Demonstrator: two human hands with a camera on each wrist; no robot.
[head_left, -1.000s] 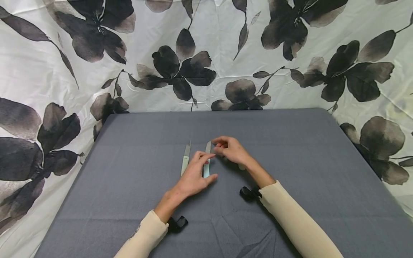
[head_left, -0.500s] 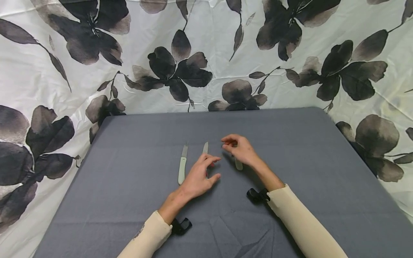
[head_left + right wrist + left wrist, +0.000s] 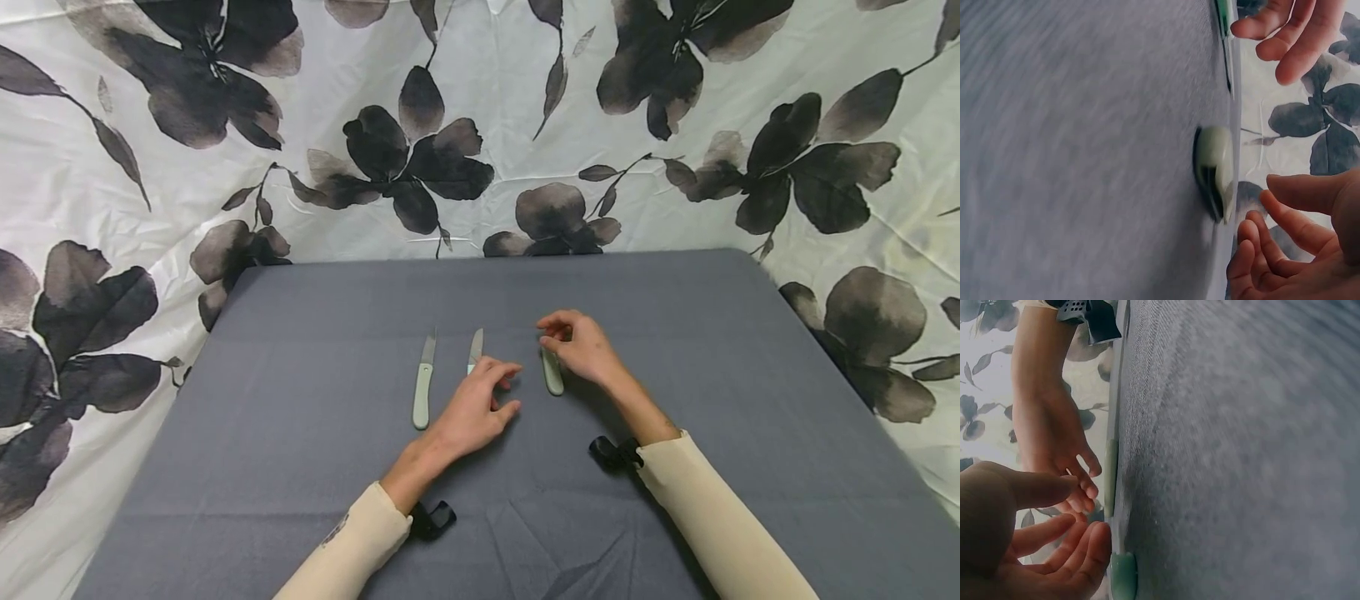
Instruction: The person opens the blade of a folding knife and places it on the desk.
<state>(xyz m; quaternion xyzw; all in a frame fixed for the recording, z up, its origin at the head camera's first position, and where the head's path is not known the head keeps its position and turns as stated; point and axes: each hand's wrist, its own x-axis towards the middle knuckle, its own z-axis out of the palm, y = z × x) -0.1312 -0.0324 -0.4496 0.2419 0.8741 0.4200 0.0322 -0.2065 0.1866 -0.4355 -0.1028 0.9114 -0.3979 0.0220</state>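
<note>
Two knives with blades out lie on the grey cloth: the left knife (image 3: pixel 423 392) has a pale green handle and shows whole. Of the middle knife (image 3: pixel 476 343), mainly the blade shows beyond my left hand (image 3: pixel 474 412), which hovers over its handle with relaxed fingers and nothing in them. A teal handle end (image 3: pixel 1124 576) appears below those fingers in the left wrist view. My right hand (image 3: pixel 588 348), fingers loosely bent and holding nothing, is above a third pale green handle (image 3: pixel 552 375). The right wrist view shows a dark slot along this handle (image 3: pixel 1215 156).
The grey cloth (image 3: pixel 300 467) covers the table, wrinkled near the front. Behind and beside it hangs a white sheet (image 3: pixel 525 158) with dark flowers. Black wrist mounts (image 3: pixel 432 521) stick out below both cream sleeves.
My right hand has moved right, away from the middle knife, uncovering more of the third handle. My left hand has shifted slightly right, and the left knife's whole handle now shows.
</note>
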